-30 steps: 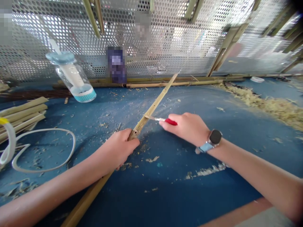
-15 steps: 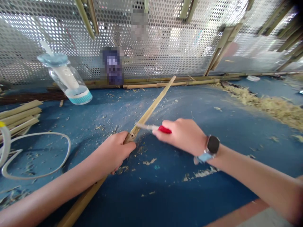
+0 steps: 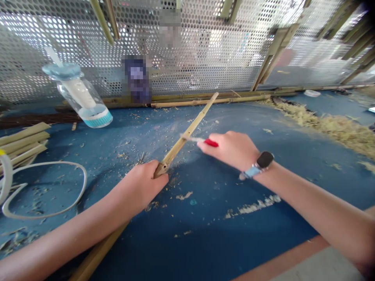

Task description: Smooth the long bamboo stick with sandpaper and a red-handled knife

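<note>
My left hand [image 3: 148, 181] is wrapped round a long bamboo strip [image 3: 191, 127], which slants from the bottom left up to the right across the blue surface. In my right hand [image 3: 231, 146] is a knife with a red handle [image 3: 211, 143]. Its blurred blade [image 3: 190, 137] lies across the strip, above my left hand. A watch sits on my right wrist. Small shavings are scattered around the strip.
A lidded clear bottle with a straw [image 3: 84, 97] stands at the left back. Bamboo pieces [image 3: 23, 140] and a white looped tube [image 3: 84, 183] lie at the left. Shavings [image 3: 331, 127] pile up at the right. A perforated metal panel [image 3: 190, 74] rises behind.
My right hand has moved the knife up and to the right along the strip, away from my left hand. My left hand keeps its hold in nearly the same place.
</note>
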Demonstrator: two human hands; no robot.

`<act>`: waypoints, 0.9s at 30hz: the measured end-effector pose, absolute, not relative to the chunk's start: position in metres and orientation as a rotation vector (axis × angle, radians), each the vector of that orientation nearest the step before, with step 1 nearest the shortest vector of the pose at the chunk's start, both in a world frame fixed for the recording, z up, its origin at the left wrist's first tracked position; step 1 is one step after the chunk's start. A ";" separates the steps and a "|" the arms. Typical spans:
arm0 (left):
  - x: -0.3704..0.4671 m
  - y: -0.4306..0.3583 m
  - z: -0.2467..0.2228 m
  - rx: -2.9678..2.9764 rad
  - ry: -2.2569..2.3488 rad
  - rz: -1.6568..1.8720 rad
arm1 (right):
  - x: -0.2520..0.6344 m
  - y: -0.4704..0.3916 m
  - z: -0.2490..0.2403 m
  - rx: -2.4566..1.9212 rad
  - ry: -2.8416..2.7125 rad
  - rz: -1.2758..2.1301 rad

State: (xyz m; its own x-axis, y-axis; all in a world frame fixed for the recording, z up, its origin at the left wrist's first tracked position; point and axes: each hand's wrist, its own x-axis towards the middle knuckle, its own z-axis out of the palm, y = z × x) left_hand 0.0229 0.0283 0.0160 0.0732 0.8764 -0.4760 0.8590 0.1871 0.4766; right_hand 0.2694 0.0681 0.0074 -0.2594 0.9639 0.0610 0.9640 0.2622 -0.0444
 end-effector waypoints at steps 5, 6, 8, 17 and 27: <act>0.023 0.028 0.017 1.632 1.729 0.072 | 0.268 0.067 0.007 -1.764 -2.509 0.026; 0.023 0.028 0.017 1.627 1.733 0.086 | 0.267 0.066 0.007 -1.728 -2.545 0.054; 0.024 0.028 0.016 1.607 1.732 0.113 | 0.267 0.066 0.008 -1.777 -2.528 0.027; 0.022 0.027 0.014 1.569 1.706 0.183 | 0.261 0.064 0.006 -1.764 -2.543 0.060; 0.021 0.028 0.013 1.575 1.705 0.191 | 0.263 0.069 0.005 -1.785 -2.495 0.090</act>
State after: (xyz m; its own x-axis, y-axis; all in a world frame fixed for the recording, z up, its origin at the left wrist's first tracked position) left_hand 0.0214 0.0284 0.0129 0.0841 0.8951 -0.4379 0.7762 0.2167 0.5921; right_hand 0.2627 0.0694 0.0049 -0.3216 0.9466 0.0249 0.9423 0.3225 -0.0897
